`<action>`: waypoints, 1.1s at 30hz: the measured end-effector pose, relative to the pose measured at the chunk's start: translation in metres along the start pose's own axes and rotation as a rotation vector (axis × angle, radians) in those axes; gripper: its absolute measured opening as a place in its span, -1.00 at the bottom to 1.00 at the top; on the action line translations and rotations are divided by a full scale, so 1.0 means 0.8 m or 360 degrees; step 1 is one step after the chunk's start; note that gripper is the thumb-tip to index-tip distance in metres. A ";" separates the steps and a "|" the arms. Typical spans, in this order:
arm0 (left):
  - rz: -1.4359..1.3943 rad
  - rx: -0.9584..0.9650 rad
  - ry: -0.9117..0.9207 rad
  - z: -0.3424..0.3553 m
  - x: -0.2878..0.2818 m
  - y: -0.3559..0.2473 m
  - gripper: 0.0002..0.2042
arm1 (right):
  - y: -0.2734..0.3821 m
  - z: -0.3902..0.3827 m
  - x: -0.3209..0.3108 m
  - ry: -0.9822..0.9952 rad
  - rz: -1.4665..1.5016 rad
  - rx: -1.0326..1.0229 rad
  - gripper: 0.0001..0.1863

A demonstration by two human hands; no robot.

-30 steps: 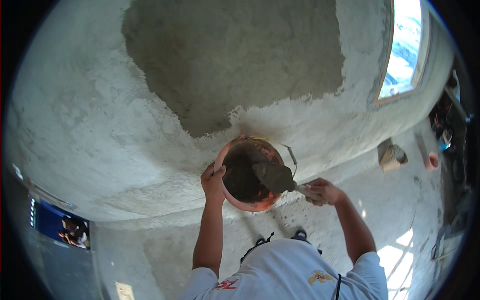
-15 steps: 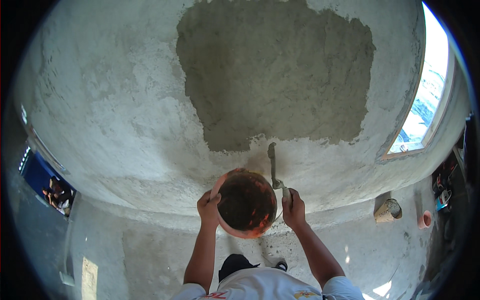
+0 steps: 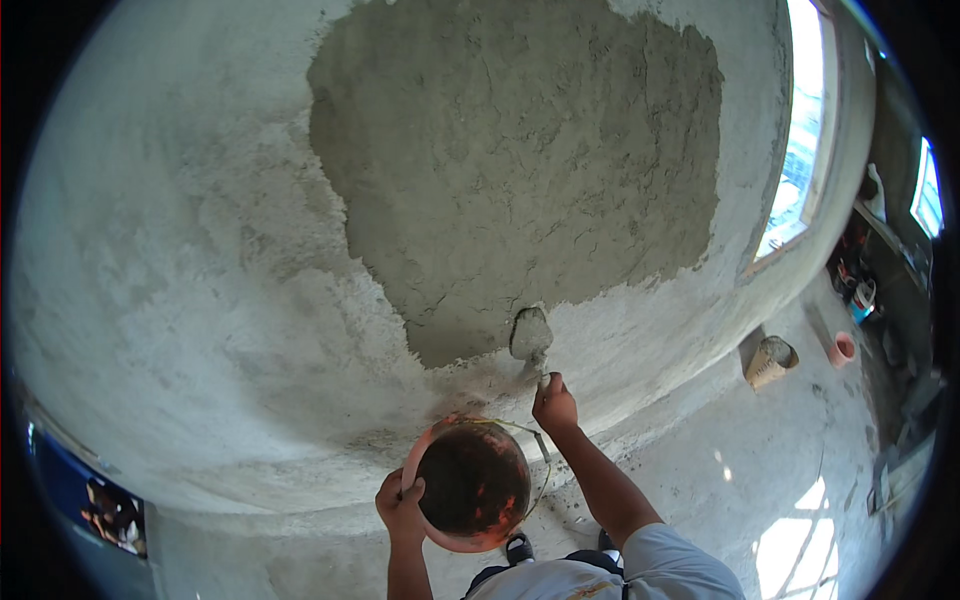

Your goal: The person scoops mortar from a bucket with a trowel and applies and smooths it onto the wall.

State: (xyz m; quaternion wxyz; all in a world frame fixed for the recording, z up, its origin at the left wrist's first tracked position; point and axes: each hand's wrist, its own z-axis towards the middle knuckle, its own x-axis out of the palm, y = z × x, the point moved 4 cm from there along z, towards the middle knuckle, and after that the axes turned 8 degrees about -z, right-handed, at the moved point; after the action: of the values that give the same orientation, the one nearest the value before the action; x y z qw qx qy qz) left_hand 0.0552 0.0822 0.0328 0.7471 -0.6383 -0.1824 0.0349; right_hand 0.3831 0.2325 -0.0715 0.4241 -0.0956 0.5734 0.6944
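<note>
While the right hand (image 3: 556,403) grasps a trowel (image 3: 531,335) by the dark patch's (image 3: 520,170) lower edge, left hand (image 3: 400,505) gripping an orange bucket (image 3: 465,544), grey wall (image 3: 180,260), window (image 3: 803,130) at right, sun-flecked floor (image 3: 680,480)

Bag (image 3: 768,364) at right, on the floor: a short row of dark printed capitals ran across its tan side, small and slanted, seemingly just part of a word. Shirt (image 3: 675,568): a gold-brown mark (image 3: 590,591) sat on the white front at the bottom edge, cut off by the frame; couldn't tell emblem from lettering. Blue-and-white tub (image 3: 862,299), far right: possible label, too small and blurred to make out any characters.
</note>
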 end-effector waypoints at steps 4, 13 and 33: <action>-0.0044 -0.0079 0.0040 0.026 -0.025 0.006 -0.87 | -0.025 -0.037 0.023 0.0173 -0.0256 0.0090 -0.60; -0.0063 -0.0175 0.0095 0.045 -0.029 0.020 -0.83 | 0.022 0.004 -0.044 -0.0350 0.0116 -0.0151 -0.63; -0.0181 -0.0174 -0.0078 -0.008 0.010 0.005 -0.77 | 0.013 0.046 -0.059 0.0219 -0.0452 -0.0348 -0.66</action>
State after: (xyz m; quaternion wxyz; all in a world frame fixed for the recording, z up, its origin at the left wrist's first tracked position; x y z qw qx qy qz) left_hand 0.0652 0.0793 0.0299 0.7071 -0.6658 -0.2382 -0.0019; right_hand 0.4180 0.2424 -0.0232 0.4646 -0.2683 0.5029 0.6777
